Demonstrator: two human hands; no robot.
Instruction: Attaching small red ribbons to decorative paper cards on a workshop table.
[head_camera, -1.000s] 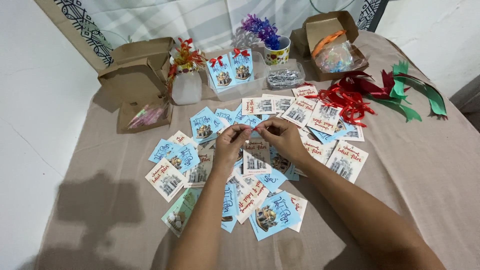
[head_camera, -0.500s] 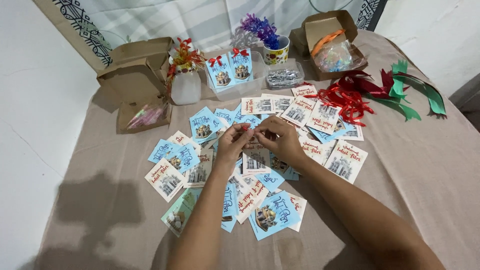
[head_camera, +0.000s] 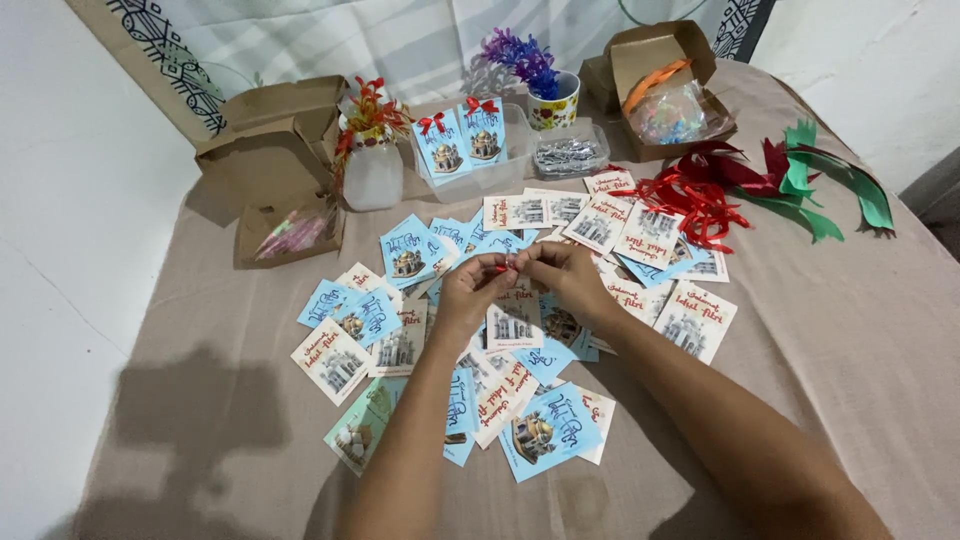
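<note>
small rectangular cards (head_camera: 520, 325), some light blue and some white, each with a building picture, lie scattered and overlapping across the middle of the table. two blue cards with red bows (head_camera: 460, 140) stand upright in a clear tray at the back. an open brown cardboard box (head_camera: 275, 150) sits far left, another open box (head_camera: 660, 80) far right holding a clear bag.

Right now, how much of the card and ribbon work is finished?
Done: two blue cards with red bows stand in the clear tray. In hand: left hand and right hand pinch a small red ribbon piece. Left: many loose cards without bows, and a red ribbon pile.
</note>
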